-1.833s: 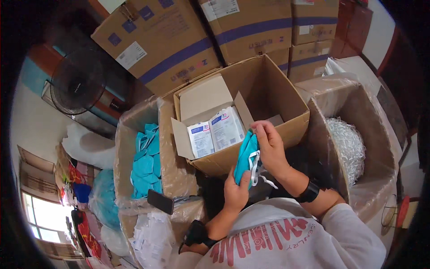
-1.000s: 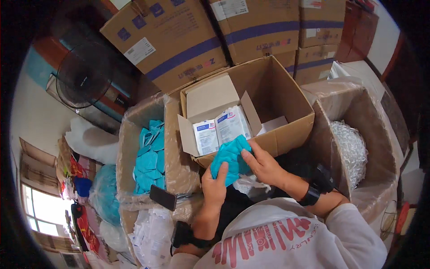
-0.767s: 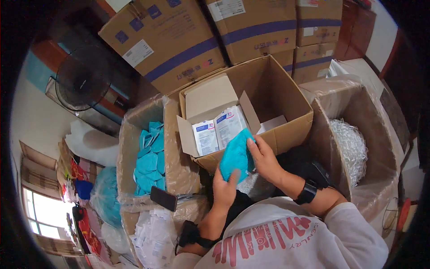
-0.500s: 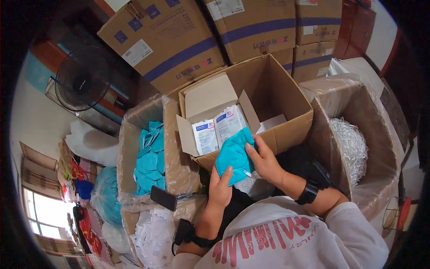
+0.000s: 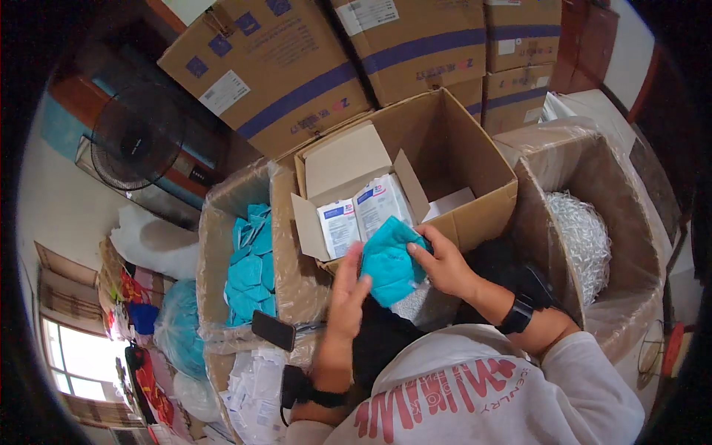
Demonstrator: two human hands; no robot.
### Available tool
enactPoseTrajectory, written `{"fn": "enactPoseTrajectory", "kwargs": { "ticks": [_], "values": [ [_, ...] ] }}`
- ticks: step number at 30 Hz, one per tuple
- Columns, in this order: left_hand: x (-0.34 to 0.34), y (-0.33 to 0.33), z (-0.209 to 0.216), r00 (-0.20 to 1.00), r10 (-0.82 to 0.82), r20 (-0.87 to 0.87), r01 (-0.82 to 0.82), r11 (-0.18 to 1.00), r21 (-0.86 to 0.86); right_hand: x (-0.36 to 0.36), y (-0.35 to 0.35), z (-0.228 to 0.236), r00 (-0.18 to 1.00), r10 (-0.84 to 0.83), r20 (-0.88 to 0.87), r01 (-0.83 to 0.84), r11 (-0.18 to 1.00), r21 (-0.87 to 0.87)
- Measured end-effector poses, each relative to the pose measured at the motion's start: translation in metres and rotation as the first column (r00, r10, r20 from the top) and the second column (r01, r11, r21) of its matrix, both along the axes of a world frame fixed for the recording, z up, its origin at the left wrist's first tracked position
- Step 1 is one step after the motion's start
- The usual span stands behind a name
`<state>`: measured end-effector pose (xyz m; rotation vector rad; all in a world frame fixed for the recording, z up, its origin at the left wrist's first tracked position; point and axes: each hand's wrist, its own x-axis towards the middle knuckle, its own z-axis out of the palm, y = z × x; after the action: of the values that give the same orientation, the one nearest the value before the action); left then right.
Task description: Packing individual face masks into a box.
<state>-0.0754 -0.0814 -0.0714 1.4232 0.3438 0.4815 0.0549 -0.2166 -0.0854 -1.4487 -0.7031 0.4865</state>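
Observation:
A teal folded face mask (image 5: pixel 389 265) is held up in front of me by my right hand (image 5: pixel 448 268), its thumb and fingers pinching the right edge. My left hand (image 5: pixel 345 291) is beside the mask's left edge, fingers stretched upward and slightly blurred; it holds nothing. Just beyond, a small white carton (image 5: pixel 347 154) with raised flaps contains upright white packets (image 5: pixel 380 205). That carton sits in a large brown cardboard box (image 5: pixel 475 170). Beneath the mask, a silvery-white textured item (image 5: pixel 424 310) is partly hidden.
At left, a plastic-lined box (image 5: pixel 285 245) holds many teal masks (image 5: pixel 251 280). A phone (image 5: pixel 273 330) lies on its near rim, above white packets (image 5: pixel 256 389). On the right stands a lined box (image 5: pixel 552 215) of thin white strips (image 5: pixel 577 241). Stacked cartons (image 5: pixel 289 81) rise behind.
My left hand has let go of the mask's left edge and moved slightly left, its fingers straightening. The mask has turned a little in my right hand.

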Motion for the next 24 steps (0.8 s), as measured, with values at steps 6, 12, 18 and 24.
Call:
{"fn": "enactPoseTrajectory", "kwargs": {
  "ticks": [6, 12, 18, 24],
  "values": [
    [0.041, -0.01, 0.054, 0.986, 0.165, 0.006, -0.11, 0.632, 0.767, -0.014, 0.003, 0.018, 0.883, -0.033, 0.468, 0.036, 0.999, 0.002],
    [0.049, -0.026, 0.068, 0.945, 0.291, 0.148, -0.229, 0.267, 0.936, -0.013, -0.002, 0.028, 0.841, -0.001, 0.541, 0.054, 0.995, -0.083],
    [0.056, -0.022, 0.054, 0.963, 0.251, -0.1, -0.097, 0.668, 0.738, -0.024, 0.0, 0.026, 0.849, 0.052, 0.526, -0.032, 0.998, -0.046],
    [0.051, -0.001, 0.037, 0.955, 0.266, -0.134, -0.099, 0.709, 0.698, -0.023, -0.007, 0.022, 0.948, 0.265, 0.174, -0.274, 0.961, 0.028]
  ]
}}
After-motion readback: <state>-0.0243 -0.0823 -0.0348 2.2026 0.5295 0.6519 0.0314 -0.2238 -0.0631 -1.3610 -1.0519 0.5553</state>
